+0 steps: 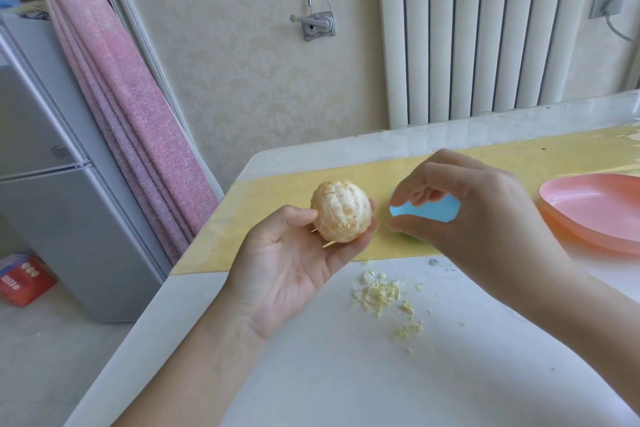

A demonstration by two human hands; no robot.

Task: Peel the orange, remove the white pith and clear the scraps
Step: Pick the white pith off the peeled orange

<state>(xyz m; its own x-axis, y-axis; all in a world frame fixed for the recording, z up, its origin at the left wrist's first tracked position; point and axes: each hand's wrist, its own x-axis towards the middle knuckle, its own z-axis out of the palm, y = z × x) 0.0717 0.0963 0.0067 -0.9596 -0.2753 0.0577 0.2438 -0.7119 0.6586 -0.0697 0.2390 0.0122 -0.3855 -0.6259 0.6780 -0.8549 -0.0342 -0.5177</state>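
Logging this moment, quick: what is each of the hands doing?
Left hand: closed around the peeled orange, held above the table.
Right hand: thumb and fingers pinched together; whether it holds anything cannot be told.

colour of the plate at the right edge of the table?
The plate is salmon pink, plain, with no pattern. The head view is the only one.
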